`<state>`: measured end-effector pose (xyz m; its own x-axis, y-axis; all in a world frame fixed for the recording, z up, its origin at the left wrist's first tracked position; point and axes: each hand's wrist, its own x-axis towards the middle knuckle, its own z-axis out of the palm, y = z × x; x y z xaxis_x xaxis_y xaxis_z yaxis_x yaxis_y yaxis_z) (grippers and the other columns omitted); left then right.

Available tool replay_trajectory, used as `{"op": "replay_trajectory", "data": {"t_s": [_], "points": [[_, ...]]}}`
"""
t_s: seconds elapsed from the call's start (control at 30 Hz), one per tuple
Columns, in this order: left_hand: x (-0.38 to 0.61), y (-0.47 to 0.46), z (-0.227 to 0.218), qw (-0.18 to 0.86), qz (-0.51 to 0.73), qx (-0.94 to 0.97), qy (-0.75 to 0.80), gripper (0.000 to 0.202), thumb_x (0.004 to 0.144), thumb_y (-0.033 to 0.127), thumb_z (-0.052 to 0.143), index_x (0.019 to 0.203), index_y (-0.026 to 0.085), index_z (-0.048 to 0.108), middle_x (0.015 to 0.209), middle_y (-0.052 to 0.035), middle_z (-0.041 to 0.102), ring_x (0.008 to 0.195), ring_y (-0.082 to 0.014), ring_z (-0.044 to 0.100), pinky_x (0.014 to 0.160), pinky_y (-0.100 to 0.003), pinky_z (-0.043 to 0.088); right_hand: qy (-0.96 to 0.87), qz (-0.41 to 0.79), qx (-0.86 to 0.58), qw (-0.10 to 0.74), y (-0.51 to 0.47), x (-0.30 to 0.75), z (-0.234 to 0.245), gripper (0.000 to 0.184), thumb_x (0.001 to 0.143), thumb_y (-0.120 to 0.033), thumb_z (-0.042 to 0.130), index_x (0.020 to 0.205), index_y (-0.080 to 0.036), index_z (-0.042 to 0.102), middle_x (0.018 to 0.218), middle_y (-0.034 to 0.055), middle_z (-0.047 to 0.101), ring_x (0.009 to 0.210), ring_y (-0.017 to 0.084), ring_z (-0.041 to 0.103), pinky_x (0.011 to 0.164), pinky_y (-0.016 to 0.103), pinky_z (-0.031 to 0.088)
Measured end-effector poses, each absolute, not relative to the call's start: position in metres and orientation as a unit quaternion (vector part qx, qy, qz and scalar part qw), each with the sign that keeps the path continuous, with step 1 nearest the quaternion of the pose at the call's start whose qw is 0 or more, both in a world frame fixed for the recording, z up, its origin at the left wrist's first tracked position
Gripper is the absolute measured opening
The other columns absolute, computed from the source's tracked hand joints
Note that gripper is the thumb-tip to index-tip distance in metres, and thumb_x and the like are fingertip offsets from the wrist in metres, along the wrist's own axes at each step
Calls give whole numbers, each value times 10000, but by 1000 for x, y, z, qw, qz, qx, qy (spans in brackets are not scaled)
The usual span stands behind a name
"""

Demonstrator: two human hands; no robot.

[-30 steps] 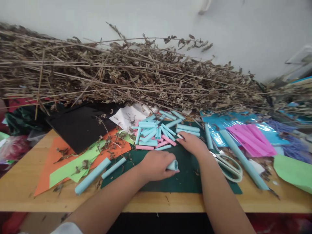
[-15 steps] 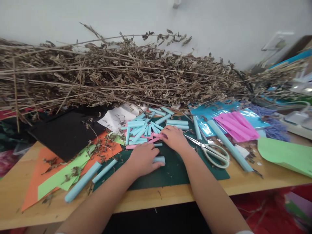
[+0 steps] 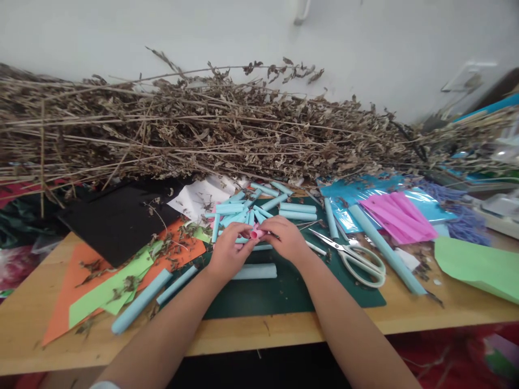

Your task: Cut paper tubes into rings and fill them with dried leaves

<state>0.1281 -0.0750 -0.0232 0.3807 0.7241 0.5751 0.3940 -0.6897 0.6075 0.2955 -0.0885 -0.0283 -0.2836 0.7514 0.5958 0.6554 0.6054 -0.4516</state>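
Observation:
My left hand point(image 3: 227, 253) and my right hand point(image 3: 286, 237) meet over the middle of the dark green mat point(image 3: 292, 300). Between their fingertips is a small pink paper tube point(image 3: 255, 234), its open end facing me. Both hands are closed in a pinch on it. Just behind them lies a heap of short light-blue paper tubes point(image 3: 229, 208), partly hidden by my fingers. A thicker blue paper tube point(image 3: 259, 271) rests on the mat below my hands. Scissors point(image 3: 362, 265) with pale handles lie right of my right hand, blades apart.
Dried leafy stalks point(image 3: 227, 129) run along the wall behind. Black paper point(image 3: 117, 216), orange paper point(image 3: 77, 270) and green strips point(image 3: 101, 292) lie left. Right are a long blue tube point(image 3: 387, 251), pink paper point(image 3: 399, 216) and a green sheet point(image 3: 478, 265). The wooden table's front edge point(image 3: 259, 332) is near.
My left hand has left the thick blue tube and lifted toward my right hand. My right hand has drawn back from the heap. Both now grip a pink tube.

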Motion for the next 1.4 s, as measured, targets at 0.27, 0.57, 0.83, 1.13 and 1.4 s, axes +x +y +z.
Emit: {"op": "replay_trajectory", "data": {"t_s": [0.27,0.57,0.83,1.13,1.4], "points": [[125,-69,-28,109,461,843,256,125,714,228,569,822,167,552,774,-48,588,777,-145,527,689,-273,451,-822,56,-426,373,-88,292,-28,111,768,-216,513,832,-173,593,861,71,637,841,181,544,766,318,422],[125,-71,-25,73,472,851,219,75,723,199,563,794,174,564,734,-34,603,717,-135,537,657,-272,441,-838,41,-444,314,-87,289,-33,189,758,-165,483,912,-147,592,896,78,642,863,206,546,760,345,401],[125,-67,-27,72,450,863,217,98,744,210,525,820,171,572,761,-44,587,722,-142,508,651,-284,428,-839,24,-418,346,-85,288,-37,183,763,-145,461,866,-173,609,804,53,664,757,195,570,680,332,412],[123,-68,-26,58,464,863,190,106,731,167,537,835,177,561,777,-41,579,763,-144,496,693,-291,420,-841,23,-394,371,-84,286,-38,174,757,-168,483,887,-173,599,860,54,658,810,194,557,730,339,422],[125,-69,-26,49,455,871,178,128,741,163,526,867,171,544,802,-49,578,778,-149,497,706,-305,417,-831,10,-392,395,-83,286,-39,148,760,-175,476,844,-173,598,807,62,657,773,188,559,704,341,428]]}}
